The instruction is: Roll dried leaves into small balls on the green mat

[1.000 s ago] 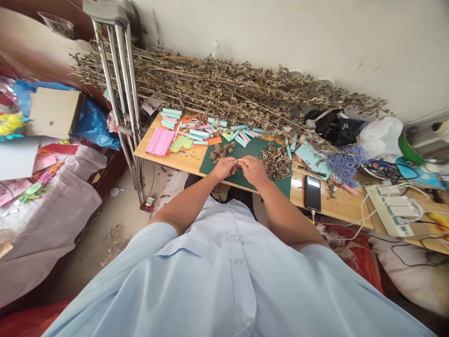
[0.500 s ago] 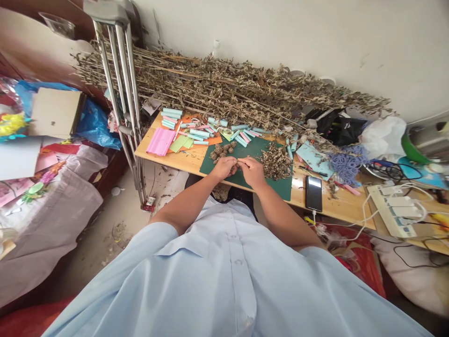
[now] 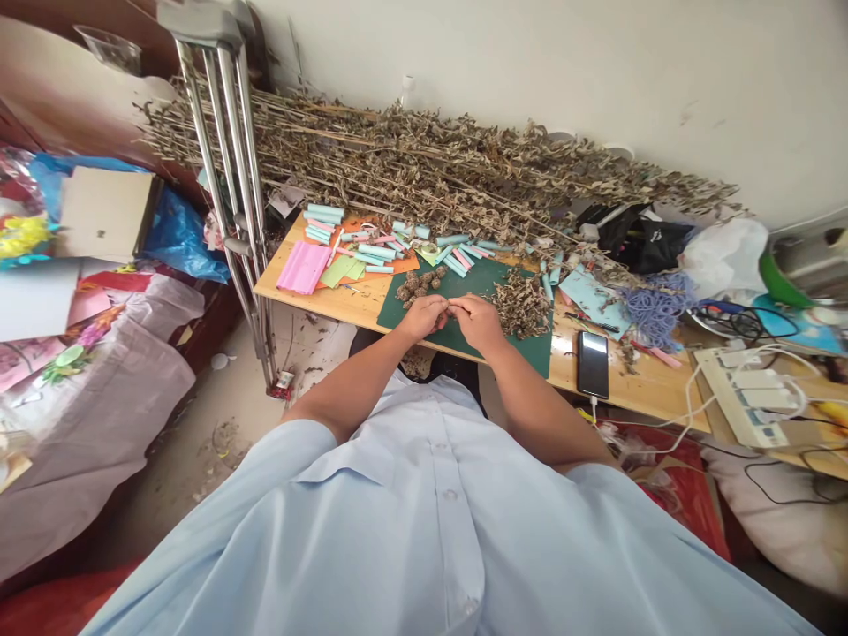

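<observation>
My left hand (image 3: 426, 318) and my right hand (image 3: 475, 321) meet fingertip to fingertip over the front of a dark green cutting mat (image 3: 530, 355). Both are closed in a pinch, and whatever lies between the fingers is too small and covered to make out. Just beyond my left hand sits a cluster of brown balls of rolled dried leaf (image 3: 419, 284). A loose heap of dried leaves (image 3: 522, 305) lies on the mat to the right of my right hand.
Long dried plant stalks (image 3: 397, 159) stretch along the wall behind rolled paper tubes (image 3: 376, 252). Pink paper (image 3: 304, 267) lies at the table's left. Metal crutches (image 3: 229, 159) lean there. To the right are a phone (image 3: 592, 364) on a cable and a power strip (image 3: 742, 397).
Both hands stay together in nearly the same place, with only slight finger movement. Nothing else has visibly moved.
</observation>
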{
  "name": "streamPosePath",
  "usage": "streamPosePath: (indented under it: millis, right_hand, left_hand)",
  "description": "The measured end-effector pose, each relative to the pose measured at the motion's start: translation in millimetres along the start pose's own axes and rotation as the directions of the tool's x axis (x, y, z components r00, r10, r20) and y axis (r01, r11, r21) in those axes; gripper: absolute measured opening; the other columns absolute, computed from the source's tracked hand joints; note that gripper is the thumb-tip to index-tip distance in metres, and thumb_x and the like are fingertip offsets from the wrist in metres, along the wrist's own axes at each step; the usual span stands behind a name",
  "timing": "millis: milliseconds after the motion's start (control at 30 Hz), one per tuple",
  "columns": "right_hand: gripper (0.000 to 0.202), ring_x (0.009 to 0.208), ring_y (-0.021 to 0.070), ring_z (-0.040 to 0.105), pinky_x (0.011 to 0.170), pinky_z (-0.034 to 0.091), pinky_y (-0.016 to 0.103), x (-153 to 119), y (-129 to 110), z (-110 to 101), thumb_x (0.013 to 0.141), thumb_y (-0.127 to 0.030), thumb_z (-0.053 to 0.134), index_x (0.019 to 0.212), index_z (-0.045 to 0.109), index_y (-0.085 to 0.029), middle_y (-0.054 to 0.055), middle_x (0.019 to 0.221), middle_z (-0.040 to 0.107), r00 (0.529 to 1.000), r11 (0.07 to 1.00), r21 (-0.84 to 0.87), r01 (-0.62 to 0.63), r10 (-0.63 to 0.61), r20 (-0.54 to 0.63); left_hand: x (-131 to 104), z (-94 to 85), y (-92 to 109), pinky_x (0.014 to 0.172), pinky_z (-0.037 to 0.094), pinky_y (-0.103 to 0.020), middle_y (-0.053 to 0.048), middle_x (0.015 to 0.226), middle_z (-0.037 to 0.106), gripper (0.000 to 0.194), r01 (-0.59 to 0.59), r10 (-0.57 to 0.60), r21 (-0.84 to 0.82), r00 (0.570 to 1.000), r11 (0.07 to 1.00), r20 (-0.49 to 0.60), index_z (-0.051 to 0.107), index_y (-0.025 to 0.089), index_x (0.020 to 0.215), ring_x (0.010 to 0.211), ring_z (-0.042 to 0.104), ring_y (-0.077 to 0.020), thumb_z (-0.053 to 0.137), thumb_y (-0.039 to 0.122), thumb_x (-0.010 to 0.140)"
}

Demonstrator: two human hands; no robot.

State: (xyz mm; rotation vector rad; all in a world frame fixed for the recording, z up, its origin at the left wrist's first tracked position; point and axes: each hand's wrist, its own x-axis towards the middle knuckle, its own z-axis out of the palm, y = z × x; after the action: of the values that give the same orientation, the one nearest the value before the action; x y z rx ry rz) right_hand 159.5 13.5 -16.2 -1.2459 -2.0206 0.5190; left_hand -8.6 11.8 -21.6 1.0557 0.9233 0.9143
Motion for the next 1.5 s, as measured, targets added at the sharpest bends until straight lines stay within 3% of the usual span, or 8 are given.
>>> streamPosePath:
  millis: [467, 667, 833, 1000, 1100, 1200, 1333, 1500]
  right_hand:
    - [0.026, 0.083, 0.0239, 0.061, 0.081, 0.046, 0.034, -2.7, -15.1, 0.0, 0.097, -0.022, 0.044, 0.087, 0.068, -0.018, 0.011, 0.084, 0.068, 0.995, 0.917, -0.392, 0.069, -0.037, 0.089]
    - [0.019, 0.07, 0.0192, 0.06, 0.073, 0.051, 0.033, -2.1, -11.9, 8.6, 0.087, -0.028, 0.053, 0.077, 0.067, -0.021, 0.004, 0.073, 0.067, 0.973, 0.975, -0.018, -0.221, 0.219, -0.071]
    - [0.021, 0.053, 0.0148, 0.055, 0.052, 0.052, 0.029, 1.2, -12.4, 16.0, 0.078, -0.041, 0.064, 0.078, 0.068, -0.021, -0.002, 0.061, 0.061, 0.804, 0.665, 0.518, -0.538, 0.589, 0.08]
    - [0.026, 0.055, 0.0141, 0.055, 0.05, 0.051, 0.028, 3.7, -16.3, 21.7, 0.076, -0.046, 0.067, 0.079, 0.067, -0.02, 0.001, 0.069, 0.066, 0.719, 0.504, 0.634, -0.587, 0.684, 0.123]
    - [0.028, 0.064, 0.0179, 0.062, 0.06, 0.055, 0.032, 1.2, -17.6, 17.6, 0.087, -0.045, 0.058, 0.088, 0.069, -0.02, 0.004, 0.078, 0.07, 0.813, 0.726, 0.43, -0.537, 0.581, 0.033]
    - [0.028, 0.085, 0.0228, 0.065, 0.081, 0.054, 0.036, -2.6, -18.2, 8.2, 0.096, -0.036, 0.047, 0.092, 0.07, -0.02, 0.009, 0.088, 0.071, 0.966, 0.966, 0.008, -0.257, 0.258, -0.032]
    - [0.033, 0.095, 0.0253, 0.062, 0.091, 0.049, 0.038, -4.5, -17.1, -1.2, 0.102, -0.026, 0.037, 0.1, 0.069, -0.019, 0.013, 0.095, 0.07, 0.997, 0.953, -0.302, 0.024, 0.0, 0.078]
    - [0.034, 0.096, 0.0268, 0.061, 0.089, 0.049, 0.037, -3.1, -12.8, -2.5, 0.103, -0.029, 0.038, 0.112, 0.069, -0.017, 0.015, 0.101, 0.069, 0.991, 0.929, -0.358, 0.088, -0.044, 0.128]
  left_hand:
    - [3.9, 1.9, -4.3, 0.041, 0.028, -0.021, 0.003, 0.048, 0.053, 0.021, 0.002, 0.001, 0.053, 0.998, 0.999, -0.057, 0.055, 0.017, 0.071, 0.038, 0.039, -0.0073, 0.051, 0.027, 0.089]
    - [0.1, 2.2, 2.2, 0.04, 0.026, -0.021, 0.003, 0.047, 0.051, 0.02, 0.029, -0.028, 0.021, 0.999, 0.999, -0.044, 0.054, 0.017, 0.071, 0.038, 0.037, -0.0075, 0.052, 0.027, 0.088]
    - [-1.4, 2.3, 5.2, 0.04, 0.025, -0.021, 0.003, 0.046, 0.051, 0.018, 0.043, -0.043, 0.005, 0.999, 0.999, -0.025, 0.056, 0.017, 0.076, 0.037, 0.036, -0.0074, 0.052, 0.028, 0.09]
    - [-3.6, 2.6, 6.5, 0.04, 0.025, -0.021, 0.002, 0.047, 0.052, 0.02, 0.034, -0.034, -0.003, 0.999, 0.999, -0.02, 0.055, 0.017, 0.077, 0.038, 0.037, -0.0072, 0.054, 0.031, 0.091]
    - [-2.6, 2.5, 4.7, 0.04, 0.025, -0.021, 0.002, 0.048, 0.052, 0.022, 0.008, -0.008, 0.019, 1.0, 1.0, -0.023, 0.053, 0.017, 0.073, 0.037, 0.037, -0.007, 0.053, 0.03, 0.091]
    - [0.6, 2.5, 0.6, 0.041, 0.026, -0.022, 0.002, 0.049, 0.053, 0.023, -0.009, 0.011, 0.044, 1.0, 0.999, -0.027, 0.053, 0.017, 0.071, 0.037, 0.038, -0.0068, 0.052, 0.028, 0.09]
    - [4.8, 2.6, -5.0, 0.042, 0.027, -0.021, 0.003, 0.049, 0.054, 0.022, 0.01, -0.007, 0.06, 0.999, 0.998, -0.052, 0.056, 0.017, 0.074, 0.038, 0.039, -0.0067, 0.05, 0.029, 0.091]
    - [4.3, 0.5, -6.1, 0.042, 0.027, -0.023, 0.001, 0.05, 0.054, 0.025, -0.013, 0.013, 0.01, 1.0, 1.0, -0.025, 0.055, 0.017, 0.072, 0.038, 0.039, -0.0076, 0.049, 0.031, 0.092]
